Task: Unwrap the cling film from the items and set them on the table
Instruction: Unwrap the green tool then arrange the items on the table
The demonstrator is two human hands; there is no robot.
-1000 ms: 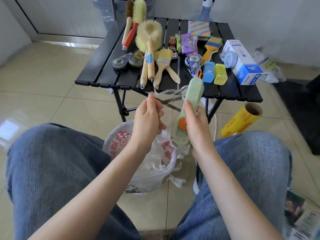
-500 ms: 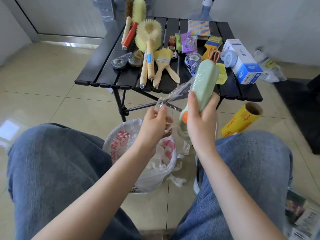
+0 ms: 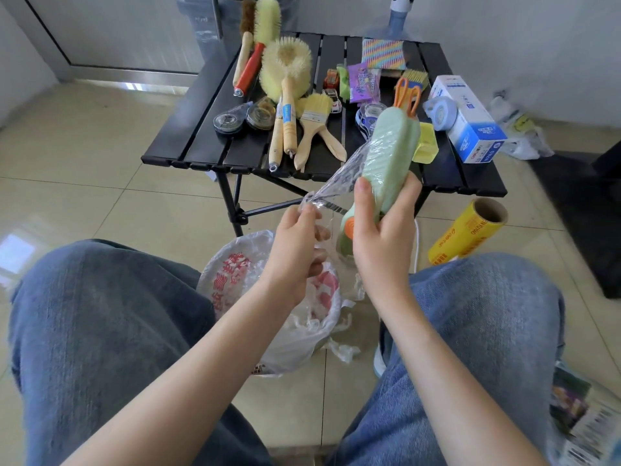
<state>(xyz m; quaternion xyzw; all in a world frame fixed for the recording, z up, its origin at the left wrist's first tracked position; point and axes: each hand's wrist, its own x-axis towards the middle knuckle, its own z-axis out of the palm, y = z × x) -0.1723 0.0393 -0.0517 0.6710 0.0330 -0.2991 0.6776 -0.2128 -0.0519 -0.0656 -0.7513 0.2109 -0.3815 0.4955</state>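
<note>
From the head view, our right hand grips the green brush upright above the bag (so scraps fall in), short of the worktop, while our left hand pinches the film and pulls it taut to peel it.

item: we see a pale green ribbed plastic tool w/ orange button near its lower end, tilted, top leaning up-right, held above floor in front of table
cling film: clear, crinkled, partly peeled; stretched taut from item's left side down-left to a bunched end
table: black slatted, already carrying brushes + small items
</note>
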